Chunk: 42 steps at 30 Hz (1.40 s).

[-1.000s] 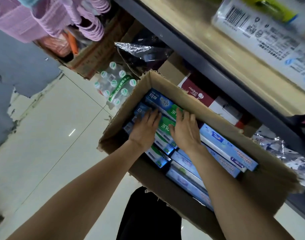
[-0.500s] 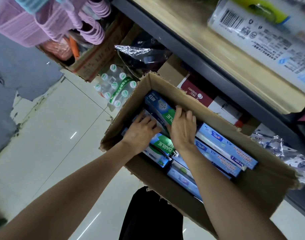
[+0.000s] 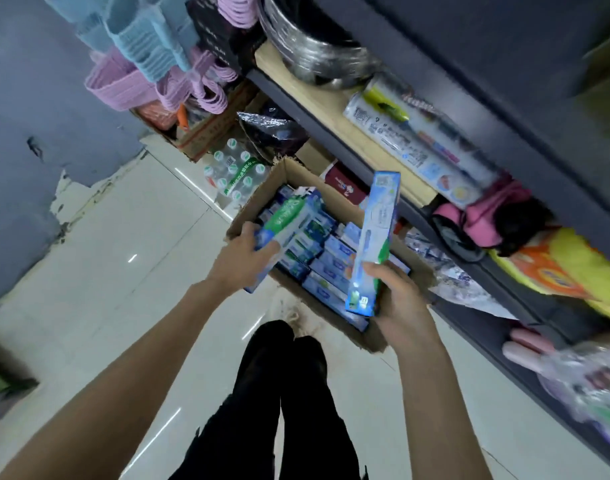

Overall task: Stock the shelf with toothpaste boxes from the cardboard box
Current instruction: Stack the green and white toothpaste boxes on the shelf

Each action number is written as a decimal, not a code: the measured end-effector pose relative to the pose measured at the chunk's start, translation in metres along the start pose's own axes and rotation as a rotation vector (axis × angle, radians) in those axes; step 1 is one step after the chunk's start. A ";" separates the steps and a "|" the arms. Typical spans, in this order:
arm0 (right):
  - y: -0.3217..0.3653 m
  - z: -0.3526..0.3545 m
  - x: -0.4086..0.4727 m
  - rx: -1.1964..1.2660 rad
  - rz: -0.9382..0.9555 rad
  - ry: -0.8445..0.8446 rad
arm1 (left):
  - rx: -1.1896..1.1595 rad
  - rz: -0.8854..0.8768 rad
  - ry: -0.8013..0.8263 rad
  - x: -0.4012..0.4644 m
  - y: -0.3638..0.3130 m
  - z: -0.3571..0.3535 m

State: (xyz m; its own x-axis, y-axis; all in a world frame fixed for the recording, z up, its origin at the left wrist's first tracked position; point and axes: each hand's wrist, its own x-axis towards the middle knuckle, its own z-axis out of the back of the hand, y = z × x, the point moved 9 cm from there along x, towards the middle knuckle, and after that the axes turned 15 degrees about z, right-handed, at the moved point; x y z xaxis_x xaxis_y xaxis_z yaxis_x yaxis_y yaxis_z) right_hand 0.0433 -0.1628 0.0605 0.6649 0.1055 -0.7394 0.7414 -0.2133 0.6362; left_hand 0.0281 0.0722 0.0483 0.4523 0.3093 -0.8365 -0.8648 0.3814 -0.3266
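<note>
Now each hand carries toothpaste above the cardboard box [image 3: 289, 171] on the floor. The right hand [image 3: 399, 299] grips the lower end of one tall blue toothpaste box [image 3: 374, 240], its long axis nearly upright, top end pointing toward the shelf [image 3: 331, 109] beyond it on the right. The left hand [image 3: 243, 261] holds a green-and-blue toothpaste box [image 3: 289, 220], possibly with more beneath it, slanting up and away over the carton's left part. More boxes lie flat inside. Judging by position, the right hand is nearer the shelf, so its box would likely go up first.
</note>
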 end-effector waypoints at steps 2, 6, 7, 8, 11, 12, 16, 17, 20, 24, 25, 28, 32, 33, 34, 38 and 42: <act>0.026 -0.017 -0.032 0.016 0.082 0.034 | -0.349 0.050 0.098 -0.041 -0.002 -0.003; 0.073 -0.045 -0.073 -0.166 0.312 0.065 | -0.530 0.040 0.166 -0.115 -0.023 -0.009; 0.079 -0.052 -0.081 -0.183 0.333 0.078 | -0.542 0.020 0.143 -0.126 -0.028 -0.008; 0.085 -0.058 -0.088 -0.182 0.346 0.083 | -0.556 -0.008 0.116 -0.138 -0.035 -0.006; 0.098 -0.073 -0.107 -0.197 0.378 0.081 | -0.582 -0.057 0.081 -0.167 -0.055 0.002; 0.101 -0.078 -0.111 -0.207 0.378 0.089 | -0.576 -0.068 0.083 -0.172 -0.059 0.005; 0.124 -0.092 -0.126 -0.089 0.373 0.166 | -0.582 -0.156 0.076 -0.185 -0.073 0.026; 0.136 -0.093 -0.125 -0.076 0.395 0.176 | -0.567 -0.171 0.079 -0.187 -0.075 0.033; 0.183 -0.092 -0.117 -0.176 0.535 0.182 | -0.469 -0.249 0.127 -0.188 -0.089 0.054; 0.244 -0.093 -0.117 -0.357 0.715 0.210 | -0.244 -0.357 0.204 -0.179 -0.109 0.085; 0.254 -0.095 -0.119 -0.423 0.751 0.229 | -0.194 -0.388 0.222 -0.178 -0.116 0.094; 0.273 -0.107 -0.125 -0.688 0.810 0.281 | 0.021 -0.467 0.223 -0.171 -0.138 0.120; 0.282 -0.126 -0.126 -1.133 0.756 0.355 | 0.274 -0.586 0.173 -0.152 -0.168 0.153; 0.280 -0.131 -0.126 -1.229 0.743 0.368 | 0.355 -0.618 0.136 -0.148 -0.175 0.160; 0.280 -0.135 -0.125 -1.303 0.753 0.361 | 0.433 -0.642 0.081 -0.145 -0.180 0.165; 0.291 -0.117 -0.118 -1.273 0.815 0.111 | 0.406 -0.744 -0.226 -0.140 -0.199 0.191; 0.302 -0.071 -0.127 -0.799 0.879 -0.261 | -0.053 -0.650 -0.091 -0.121 -0.197 0.212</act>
State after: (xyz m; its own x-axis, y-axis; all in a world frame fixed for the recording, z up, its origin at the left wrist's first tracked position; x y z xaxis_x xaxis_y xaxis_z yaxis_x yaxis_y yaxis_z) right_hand 0.1890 -0.1722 0.3625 0.9988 0.0077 0.0485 -0.0447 0.5543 0.8311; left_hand 0.1905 0.1447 0.3071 0.9009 0.1035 -0.4214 -0.4173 0.4729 -0.7760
